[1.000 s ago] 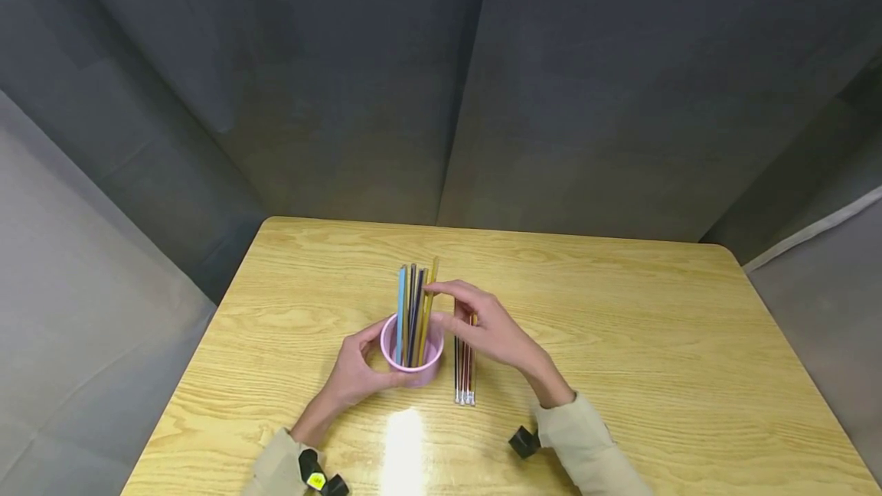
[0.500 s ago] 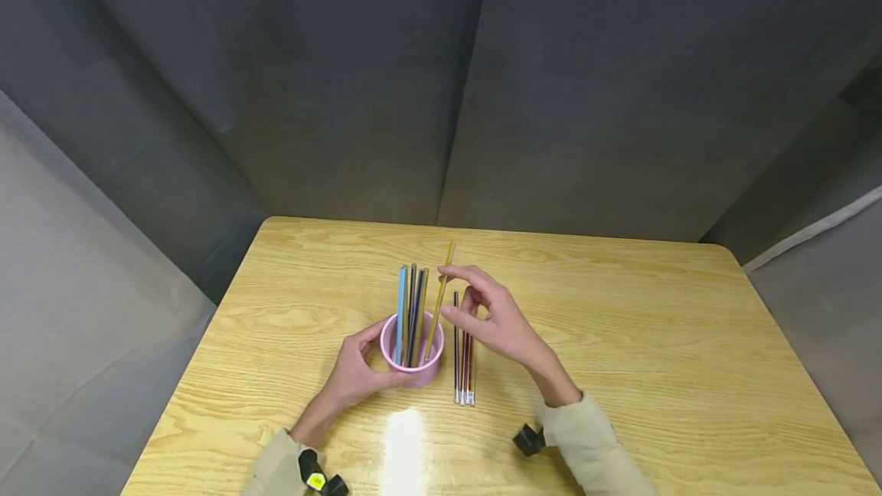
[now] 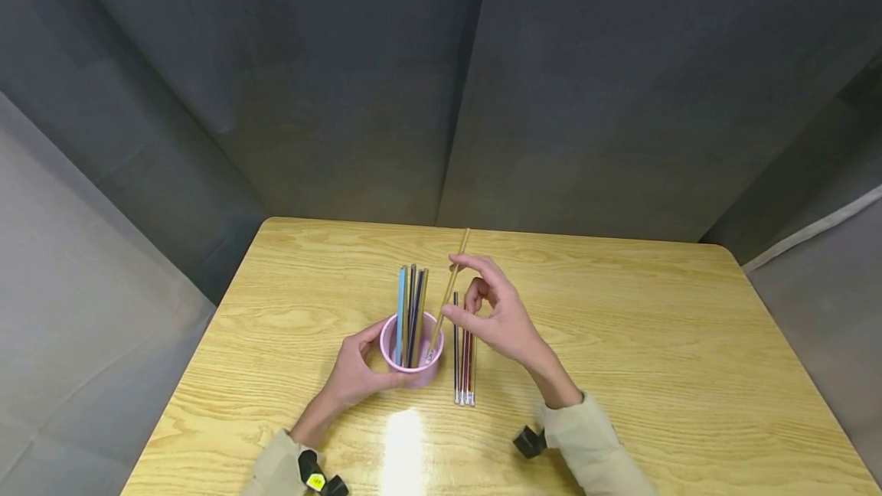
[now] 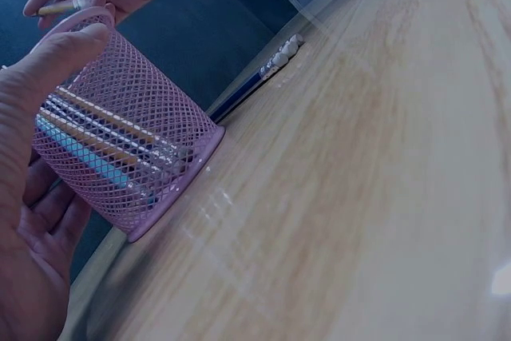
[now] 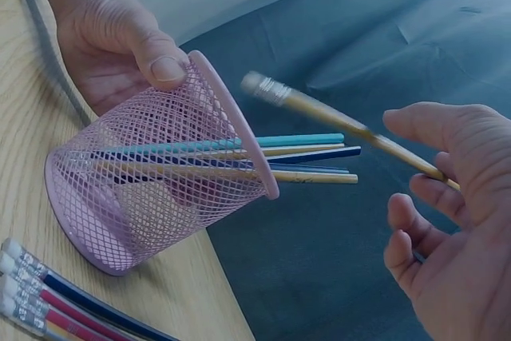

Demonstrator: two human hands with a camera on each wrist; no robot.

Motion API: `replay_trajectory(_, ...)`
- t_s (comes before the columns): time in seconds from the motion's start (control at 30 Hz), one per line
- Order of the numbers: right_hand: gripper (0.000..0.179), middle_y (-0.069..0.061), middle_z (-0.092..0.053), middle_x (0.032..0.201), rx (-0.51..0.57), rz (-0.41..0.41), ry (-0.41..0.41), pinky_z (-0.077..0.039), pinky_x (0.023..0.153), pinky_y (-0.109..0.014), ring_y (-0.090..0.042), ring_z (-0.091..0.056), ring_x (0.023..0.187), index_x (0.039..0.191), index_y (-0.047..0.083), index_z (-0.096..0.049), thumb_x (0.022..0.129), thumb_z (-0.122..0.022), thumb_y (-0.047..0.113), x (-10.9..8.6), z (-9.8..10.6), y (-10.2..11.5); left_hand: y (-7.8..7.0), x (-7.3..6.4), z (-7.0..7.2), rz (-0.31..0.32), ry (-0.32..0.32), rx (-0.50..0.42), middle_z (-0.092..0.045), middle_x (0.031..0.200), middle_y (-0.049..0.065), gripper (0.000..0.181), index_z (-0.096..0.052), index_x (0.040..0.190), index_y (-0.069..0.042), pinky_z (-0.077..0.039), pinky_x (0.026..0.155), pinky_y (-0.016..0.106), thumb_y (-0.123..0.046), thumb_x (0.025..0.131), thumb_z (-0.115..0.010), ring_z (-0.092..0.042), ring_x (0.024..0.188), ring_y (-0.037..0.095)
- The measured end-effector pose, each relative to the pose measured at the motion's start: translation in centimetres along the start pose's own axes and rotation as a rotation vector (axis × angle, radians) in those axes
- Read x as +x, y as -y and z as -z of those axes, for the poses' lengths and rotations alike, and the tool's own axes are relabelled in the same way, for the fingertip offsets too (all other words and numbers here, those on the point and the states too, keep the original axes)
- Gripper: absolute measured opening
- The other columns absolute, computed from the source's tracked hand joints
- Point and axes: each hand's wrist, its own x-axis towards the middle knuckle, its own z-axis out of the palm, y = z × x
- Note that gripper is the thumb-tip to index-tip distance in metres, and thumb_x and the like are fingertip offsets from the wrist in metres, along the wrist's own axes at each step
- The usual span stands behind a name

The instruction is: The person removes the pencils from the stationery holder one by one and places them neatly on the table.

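Observation:
My left hand (image 3: pixel 354 375) grips a pink mesh pencil cup (image 3: pixel 420 380) from its left side, thumb at the rim. Inside stand several pencils (image 5: pixel 311 163), light blue, dark blue and natural yellow, all leaning the same way. My right hand (image 3: pixel 498 320) pinches a yellow pencil (image 5: pixel 319 113) between thumb and index finger, the other fingers loosely bent. In the right wrist view, its white eraser end (image 5: pixel 267 88) is outside the cup, just beyond the rim. The left wrist view catches only a short piece of this pencil (image 4: pixel 57 8) above the rim.
Right of the cup, several pencils (image 3: pixel 465 377) lie side by side on the wooden table (image 3: pixel 654 343), erasers toward me. They are dark blue, red and yellow, partly under my right hand. A dark grey curtain (image 3: pixel 344 98) hangs behind the table's far edge.
My right hand has moved up and to the right, lifting the yellow pencil away from the others until its eraser end rose to the rim. My left hand and the cup have stayed put.

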Motion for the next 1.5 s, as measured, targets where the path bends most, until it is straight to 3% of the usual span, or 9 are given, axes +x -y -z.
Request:
replay_trajectory(0.23,0.073,-0.014,-0.055,0.123,0.002,-0.002,-0.038,-0.049,0.061,-0.025,-0.015,-0.053,0.071,0.151,0.013,-0.052,0.086,-0.081,-0.005,-0.1,0.5,0.2,0.2,0.0,0.0,-0.034,0.010,-0.014,-0.066,0.140,0.016,0.086,-0.058,0.146,-0.003,-0.047,0.115,0.030,-0.004,0.069,-0.097,-0.062,0.130,0.020)
replay_trajectory(0.63,0.071,-0.014,-0.057,0.125,-0.013,0.006,-0.088,-0.045,0.061,-0.019,-0.020,-0.051,0.069,0.147,0.007,-0.056,0.083,-0.083,-0.008,-0.7,1.0,0.0,0.0,0.0,0.1,-0.007,0.012,-0.017,-0.066,0.141,0.012,0.089,-0.058,0.147,-0.006,-0.046,0.116,0.031,-0.003,0.067,-0.097,-0.061,0.131,0.020)
replay_trajectory(0.77,0.071,-0.020,-0.058,0.125,-0.011,0.021,-0.111,-0.045,0.056,-0.026,-0.023,-0.050,0.067,0.145,0.001,-0.057,0.080,-0.082,-0.013,-0.9,1.2,-0.2,0.0,-0.1,0.1,-0.018,0.011,-0.008,-0.066,0.141,0.015,0.088,-0.058,0.147,-0.004,-0.047,0.116,0.031,-0.004,0.068,-0.097,-0.061,0.131,0.020)
replay_trajectory(0.9,0.070,-0.019,-0.059,0.125,-0.013,0.011,-0.126,-0.045,0.055,-0.032,-0.020,-0.051,0.067,0.144,0.005,-0.059,0.080,-0.083,-0.012,-1.2,1.4,-0.4,0.0,-0.1,0.0,-0.012,0.009,-0.015,-0.065,0.141,0.015,0.088,-0.058,0.146,-0.004,-0.045,0.116,0.029,-0.004,0.068,-0.097,-0.060,0.132,0.019)
replay_trajectory(1.2,0.065,-0.016,-0.060,0.123,-0.017,-0.042,-0.120,-0.048,0.061,-0.020,-0.015,-0.051,0.069,0.142,0.012,-0.063,0.083,-0.084,-0.006,-2.5,2.4,-0.8,-0.2,0.0,0.0,0.006,0.005,-0.017,-0.065,0.142,0.014,0.088,-0.058,0.146,-0.004,-0.045,0.117,0.030,-0.005,0.067,-0.097,-0.060,0.133,0.022)
replay_trajectory(1.5,0.063,-0.015,-0.061,0.115,-0.026,-0.066,-0.117,-0.047,0.060,-0.019,-0.014,-0.051,0.068,0.141,0.011,-0.064,0.083,-0.084,-0.006,-3.4,3.3,-1.7,-0.1,-0.1,0.0,0.015,0.008,-0.019,-0.065,0.142,0.016,0.087,-0.058,0.146,-0.003,-0.045,0.117,0.032,-0.004,0.068,-0.097,-0.060,0.132,0.021)
